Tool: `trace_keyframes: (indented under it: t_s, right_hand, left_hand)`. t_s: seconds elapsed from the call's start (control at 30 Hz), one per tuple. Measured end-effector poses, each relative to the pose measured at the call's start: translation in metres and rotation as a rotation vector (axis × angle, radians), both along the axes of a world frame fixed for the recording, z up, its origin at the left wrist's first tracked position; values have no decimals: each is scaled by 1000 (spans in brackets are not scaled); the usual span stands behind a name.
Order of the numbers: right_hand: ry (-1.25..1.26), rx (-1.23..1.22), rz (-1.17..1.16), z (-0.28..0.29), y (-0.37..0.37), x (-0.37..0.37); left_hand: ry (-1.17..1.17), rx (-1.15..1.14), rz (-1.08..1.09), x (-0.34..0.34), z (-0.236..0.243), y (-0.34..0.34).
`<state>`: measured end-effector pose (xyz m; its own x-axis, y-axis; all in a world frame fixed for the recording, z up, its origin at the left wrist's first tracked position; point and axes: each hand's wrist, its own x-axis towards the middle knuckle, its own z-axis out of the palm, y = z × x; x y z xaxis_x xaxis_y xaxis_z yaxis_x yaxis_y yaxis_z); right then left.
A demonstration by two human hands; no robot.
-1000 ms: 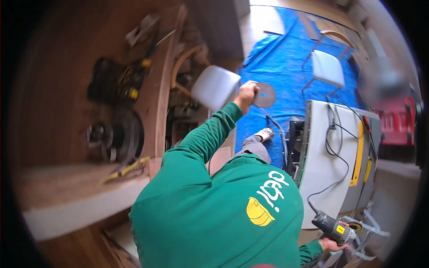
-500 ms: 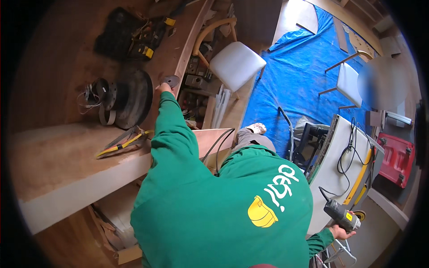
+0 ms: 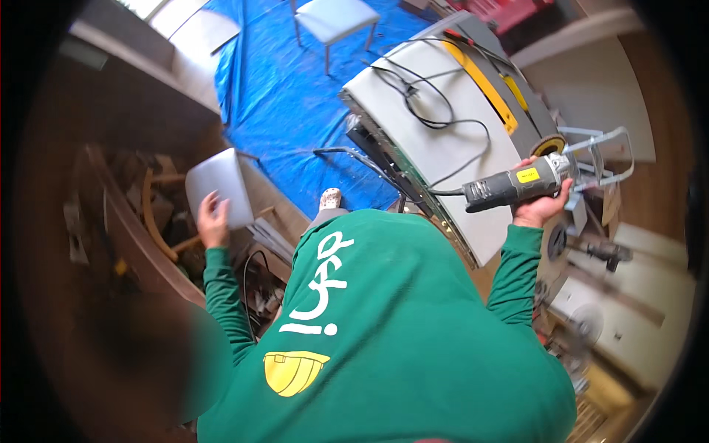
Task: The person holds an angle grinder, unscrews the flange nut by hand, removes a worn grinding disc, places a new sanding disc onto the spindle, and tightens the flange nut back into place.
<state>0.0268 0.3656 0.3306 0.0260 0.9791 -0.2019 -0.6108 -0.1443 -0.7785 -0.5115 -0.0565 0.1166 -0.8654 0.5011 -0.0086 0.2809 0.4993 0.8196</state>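
Note:
My right hand (image 3: 543, 209) is wrapped round the body of a grey and black angle grinder (image 3: 509, 186) with a yellow label. The grinder lies roughly level, its head to the right, where a round yellow-rimmed disc (image 3: 548, 146) shows just beyond. From its rear end a black cord (image 3: 484, 151) loops across the white tabletop. Over on the left, my left hand (image 3: 214, 221) is raised in front of a pale chair seat (image 3: 225, 188), fingers curved and apart, with nothing visible in it.
On the white table (image 3: 458, 96) lie a yellow bar (image 3: 480, 85) and a red-handled tool (image 3: 459, 37). Blue sheeting (image 3: 288, 111) covers the floor ahead, with another white chair (image 3: 336, 18) on it. A metal frame (image 3: 602, 151) stands at the right.
My view has swung right. The left hand has come off the dark disc at the bench and is empty. The right hand still grips the grinder, now held farther forward over the white table's edge.

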Motion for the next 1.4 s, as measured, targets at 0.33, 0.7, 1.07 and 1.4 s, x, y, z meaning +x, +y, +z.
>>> trace_keyframes:
  t_s: [0.33, 0.7, 1.07, 1.4]
  right_hand:
    - [31, 172, -199, 12, -77, 114]
    - [-11, 157, -542, 4, -102, 224]
    - [104, 501, -594, 26, -121, 389]
    - [63, 667, -1016, 61, -283, 417]
  left_hand:
    - [683, 262, -1054, 176, 90, 409]
    - [823, -280, -1123, 154, 64, 469]
    - [575, 2, -1041, -86, 224, 439]
    - [738, -1068, -1507, -23, 361, 423]
